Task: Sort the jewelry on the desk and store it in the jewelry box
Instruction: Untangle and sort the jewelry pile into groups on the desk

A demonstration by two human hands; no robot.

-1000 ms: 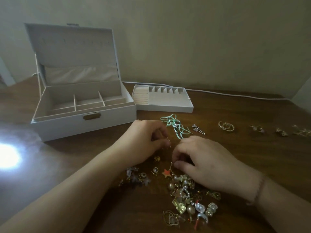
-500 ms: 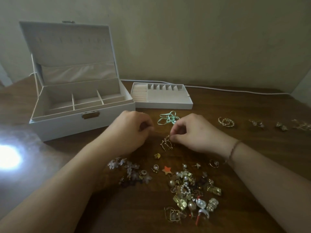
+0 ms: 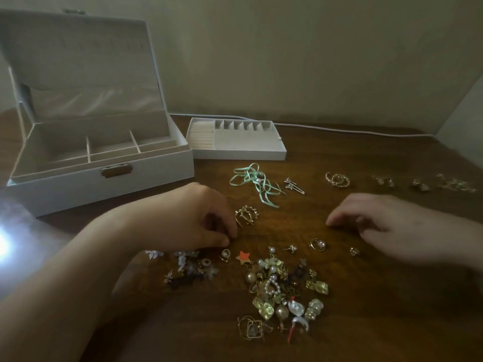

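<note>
Jewelry box [image 3: 109, 163]: far left on the desk [image 3: 366, 322], lid up, compartments look bare.
Left hand [image 3: 193, 218]: fingers curled, tips at the desk; whether they pinch a small piece, cannot tell.
Gold earring pair [image 3: 247, 215]: just right of the left fingertips, nearer this hand.
Tray insert [image 3: 235, 141]: right of the box, beyond both hands.
Jewelry pile [image 3: 282, 288]: between the forearms, toward the viewer.
Right hand [image 3: 386, 220]: blurred, loosely curled, seems to hold nothing, well apart from the left.
Judgement: box lies up-left, so left hand has the shorter carry.
</note>
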